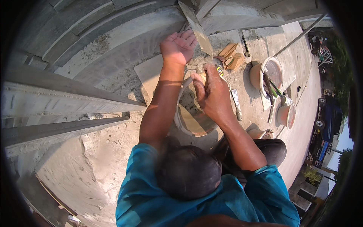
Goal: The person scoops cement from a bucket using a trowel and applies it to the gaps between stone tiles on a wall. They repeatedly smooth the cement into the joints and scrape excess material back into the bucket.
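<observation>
My left hand (178, 48) is stretched out palm up, fingers apart and nothing in it. It is close beside a narrow wooden board (198, 32) that slants down from the top; whether they touch I cannot tell. My right hand (212, 92) is closed, thumb and forefinger curled toward each other, above a round bucket (198, 134). What it grips is mostly hidden. A grey, mortar-like lump (200, 68) shows at its fingertips, and a small yellow-and-black item (219, 70) just beyond them. Inside the bucket is grey material, with a sunlit strip across it.
Crumpled brown paper (231, 56) lies beyond my right hand. To the right stand a pale bucket (256, 77) with tools hanging over its rim and a smaller bucket (286, 115). Concrete beams (68, 100) jut in from the left. A dark vehicle (327, 117) is at far right.
</observation>
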`<action>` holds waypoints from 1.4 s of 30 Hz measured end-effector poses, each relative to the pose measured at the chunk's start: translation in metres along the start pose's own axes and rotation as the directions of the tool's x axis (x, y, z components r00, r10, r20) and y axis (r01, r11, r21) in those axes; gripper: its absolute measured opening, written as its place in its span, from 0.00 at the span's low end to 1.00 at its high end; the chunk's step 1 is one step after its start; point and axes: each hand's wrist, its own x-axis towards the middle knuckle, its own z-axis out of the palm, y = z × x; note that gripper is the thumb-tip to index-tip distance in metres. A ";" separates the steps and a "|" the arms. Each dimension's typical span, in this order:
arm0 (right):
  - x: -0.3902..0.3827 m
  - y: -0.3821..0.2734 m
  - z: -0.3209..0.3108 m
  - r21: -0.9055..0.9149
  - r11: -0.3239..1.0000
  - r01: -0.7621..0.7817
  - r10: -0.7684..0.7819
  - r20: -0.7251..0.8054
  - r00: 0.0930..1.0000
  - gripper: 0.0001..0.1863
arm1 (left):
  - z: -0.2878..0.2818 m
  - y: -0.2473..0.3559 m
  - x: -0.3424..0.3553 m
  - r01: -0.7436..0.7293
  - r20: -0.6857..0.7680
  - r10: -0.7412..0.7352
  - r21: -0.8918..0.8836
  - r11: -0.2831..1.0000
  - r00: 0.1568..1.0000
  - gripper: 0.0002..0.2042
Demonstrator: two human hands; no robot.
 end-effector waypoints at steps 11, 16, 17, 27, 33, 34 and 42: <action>0.024 -0.017 0.027 0.129 0.976 -0.176 0.179 -0.012 0.984 0.20 | -0.016 0.009 0.008 0.030 0.048 -0.031 0.033 0.999 0.998 0.31; 0.024 -0.030 0.010 0.119 0.973 -0.199 0.202 -0.009 0.979 0.22 | 0.009 0.006 -0.010 -0.026 0.046 0.018 0.180 0.983 0.999 0.32; 0.024 -0.030 0.009 0.102 0.977 -0.189 0.191 -0.012 0.982 0.22 | 0.016 0.005 -0.015 -0.042 0.028 0.037 0.212 0.976 0.999 0.33; 0.014 -0.027 -0.006 0.328 0.944 0.021 0.004 -0.077 0.997 0.14 | 0.019 0.005 -0.017 0.055 -0.024 -0.053 0.069 0.996 0.998 0.32; 0.058 -0.016 -0.010 0.522 0.820 -0.235 0.188 0.141 0.972 0.12 | -0.001 0.007 -0.006 0.128 0.125 -0.130 0.025 0.992 0.984 0.32; 0.060 -0.016 -0.013 0.587 0.760 -0.279 0.222 0.169 0.960 0.13 | -0.003 0.007 -0.005 0.115 0.120 -0.117 0.024 0.993 0.986 0.32; 0.030 -0.032 -0.022 0.489 0.837 -0.246 0.250 0.058 0.967 0.12 | -0.005 0.006 0.003 0.093 0.070 -0.087 -0.079 0.993 0.994 0.34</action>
